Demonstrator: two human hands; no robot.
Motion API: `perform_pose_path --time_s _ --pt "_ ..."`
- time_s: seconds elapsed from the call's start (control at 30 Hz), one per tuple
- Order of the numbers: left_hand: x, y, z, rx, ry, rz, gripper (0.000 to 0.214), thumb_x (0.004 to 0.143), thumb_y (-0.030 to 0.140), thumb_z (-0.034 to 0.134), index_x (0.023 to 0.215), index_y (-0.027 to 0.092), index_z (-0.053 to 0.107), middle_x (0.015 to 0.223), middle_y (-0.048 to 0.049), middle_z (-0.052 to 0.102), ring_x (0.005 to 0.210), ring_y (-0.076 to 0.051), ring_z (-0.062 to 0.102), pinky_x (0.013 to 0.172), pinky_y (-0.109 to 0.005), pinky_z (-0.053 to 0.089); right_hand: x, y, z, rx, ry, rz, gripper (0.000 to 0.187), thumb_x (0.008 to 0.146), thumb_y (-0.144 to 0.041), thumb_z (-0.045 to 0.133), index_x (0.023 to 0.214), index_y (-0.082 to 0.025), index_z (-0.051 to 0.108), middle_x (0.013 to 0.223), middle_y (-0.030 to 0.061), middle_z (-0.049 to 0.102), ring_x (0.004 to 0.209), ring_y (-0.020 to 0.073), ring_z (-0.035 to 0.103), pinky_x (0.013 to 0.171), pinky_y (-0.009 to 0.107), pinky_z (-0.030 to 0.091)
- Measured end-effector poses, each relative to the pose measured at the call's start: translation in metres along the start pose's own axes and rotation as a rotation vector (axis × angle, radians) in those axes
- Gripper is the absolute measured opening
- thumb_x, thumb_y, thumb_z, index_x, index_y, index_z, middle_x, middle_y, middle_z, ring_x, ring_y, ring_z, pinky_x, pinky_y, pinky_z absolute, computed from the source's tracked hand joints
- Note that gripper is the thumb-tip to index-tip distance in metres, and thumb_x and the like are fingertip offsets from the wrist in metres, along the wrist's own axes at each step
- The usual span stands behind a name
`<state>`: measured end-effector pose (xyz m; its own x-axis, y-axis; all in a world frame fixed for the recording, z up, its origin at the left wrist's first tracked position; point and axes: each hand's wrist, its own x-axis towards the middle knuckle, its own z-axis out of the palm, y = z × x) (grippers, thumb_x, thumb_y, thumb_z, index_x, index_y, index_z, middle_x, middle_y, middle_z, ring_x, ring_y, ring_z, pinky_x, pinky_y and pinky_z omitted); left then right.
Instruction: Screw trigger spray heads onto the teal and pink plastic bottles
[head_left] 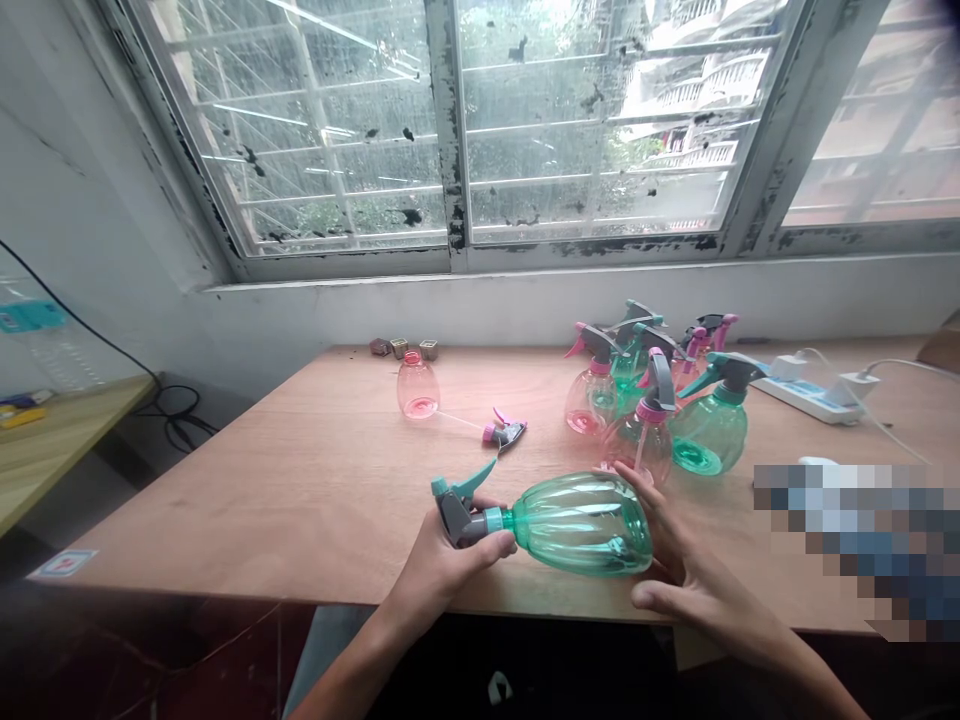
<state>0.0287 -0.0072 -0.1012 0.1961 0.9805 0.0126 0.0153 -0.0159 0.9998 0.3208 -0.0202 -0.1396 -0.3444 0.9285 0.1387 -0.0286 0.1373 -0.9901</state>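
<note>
A green transparent spray bottle point(581, 525) lies sideways in front of me, over the table's front edge. My left hand point(457, 560) is closed round its neck, where the teal collar meets the grey and teal trigger head. At the bottle's base is my right hand point(690, 575), fingers apart and thumb held off the plastic; whether its fingertips touch the bottle I cannot tell. Beyond them a pink bottle without a head point(418, 388) stands upright. A loose pink and grey spray head point(505, 433) lies beside it, its thin tube pointing toward that bottle.
Several pink and green spray bottles point(709, 435) stand grouped at the right of the wooden table point(262, 500). A white power strip point(814, 397) with plugs and cables lies farther right. Small boxy objects point(399, 348) sit at the back edge, below the window. A blurred patch point(862, 530) covers the right side.
</note>
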Motion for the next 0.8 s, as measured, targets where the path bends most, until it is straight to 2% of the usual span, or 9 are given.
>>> perform_pose_path --time_s 0.1,0.23,0.3,0.4,0.47,0.57,0.63,0.73,0.8 --pt "0.000 0.000 0.000 0.011 -0.004 -0.001 0.035 0.076 0.037 0.086 0.099 0.015 0.070 0.079 -0.0030 0.076 0.079 -0.020 0.071 0.078 -0.029 0.051 0.000 -0.001 0.000 0.000 -0.003 0.025 0.099 0.085 -0.040 0.082 0.162 -0.045 0.020 0.172 0.0062 0.027 0.158 0.0353 0.021 0.116 0.053 0.044" --pt "-0.001 0.000 0.000 0.019 -0.010 -0.003 0.035 0.077 0.038 0.085 0.100 0.016 0.070 0.079 -0.0030 0.076 0.079 -0.021 0.071 0.078 -0.030 0.051 0.001 0.007 -0.006 -0.100 0.024 0.000 0.089 0.083 -0.052 0.082 0.158 -0.039 0.037 0.168 0.0078 0.036 0.154 0.0387 0.031 0.123 0.056 0.032" --pt "-0.001 -0.001 -0.001 0.018 -0.013 -0.001 0.035 0.077 0.038 0.085 0.101 0.016 0.070 0.080 -0.0031 0.077 0.079 -0.021 0.071 0.078 -0.030 0.051 0.001 0.011 -0.010 -0.159 0.035 -0.032 0.088 0.080 -0.058 0.081 0.156 -0.035 0.043 0.166 0.0090 0.040 0.154 0.0406 0.030 0.125 0.058 0.025" --pt "-0.001 -0.003 -0.001 0.009 -0.014 0.007 0.034 0.077 0.036 0.086 0.100 0.016 0.071 0.081 -0.0028 0.077 0.079 -0.020 0.071 0.078 -0.029 0.052 0.000 0.013 -0.012 -0.183 0.036 -0.025 0.090 0.080 -0.061 0.079 0.157 -0.032 0.043 0.165 0.0103 0.041 0.155 0.0422 0.025 0.126 0.060 0.022" --pt "0.000 -0.004 -0.001 0.003 -0.002 0.014 0.034 0.076 0.035 0.086 0.100 0.016 0.071 0.081 -0.0026 0.077 0.079 -0.020 0.072 0.078 -0.029 0.053 0.000 0.011 -0.011 -0.186 0.025 -0.030 0.093 0.080 -0.059 0.080 0.160 -0.033 0.038 0.167 0.0098 0.037 0.156 0.0417 0.025 0.125 0.060 0.023" --pt "0.000 -0.004 -0.001 -0.007 0.020 0.025 0.034 0.078 0.035 0.085 0.101 0.016 0.070 0.079 -0.0022 0.076 0.079 -0.020 0.073 0.079 -0.030 0.054 0.000 0.005 -0.005 -0.152 -0.024 -0.066 0.104 0.083 -0.048 0.082 0.165 -0.040 0.018 0.172 0.0079 0.026 0.155 0.0391 0.029 0.123 0.058 0.032" --pt "0.001 -0.004 0.000 -0.012 0.026 0.028 0.035 0.078 0.036 0.084 0.101 0.015 0.069 0.077 -0.0025 0.076 0.078 -0.021 0.073 0.079 -0.031 0.055 0.000 0.001 -0.001 -0.109 -0.047 -0.060 0.103 0.089 -0.040 0.079 0.164 -0.045 0.009 0.173 0.0059 0.023 0.157 0.0353 0.023 0.121 0.055 0.039" --pt "0.001 -0.003 -0.001 -0.014 0.016 0.028 0.037 0.077 0.038 0.086 0.100 0.014 0.069 0.077 -0.0032 0.075 0.078 -0.022 0.074 0.078 -0.032 0.056 0.000 -0.002 0.002 -0.043 -0.046 -0.012 0.091 0.094 -0.036 0.073 0.163 -0.047 0.014 0.170 0.0055 0.031 0.161 0.0294 0.007 0.119 0.053 0.042" --pt "0.001 -0.003 -0.001 -0.012 0.011 0.028 0.038 0.077 0.039 0.086 0.100 0.014 0.068 0.077 -0.0032 0.075 0.077 -0.022 0.074 0.078 -0.032 0.056 -0.001 -0.002 0.002 -0.014 -0.045 0.009 0.088 0.094 -0.036 0.074 0.162 -0.045 0.018 0.168 0.0066 0.036 0.161 0.0285 0.005 0.120 0.052 0.041"
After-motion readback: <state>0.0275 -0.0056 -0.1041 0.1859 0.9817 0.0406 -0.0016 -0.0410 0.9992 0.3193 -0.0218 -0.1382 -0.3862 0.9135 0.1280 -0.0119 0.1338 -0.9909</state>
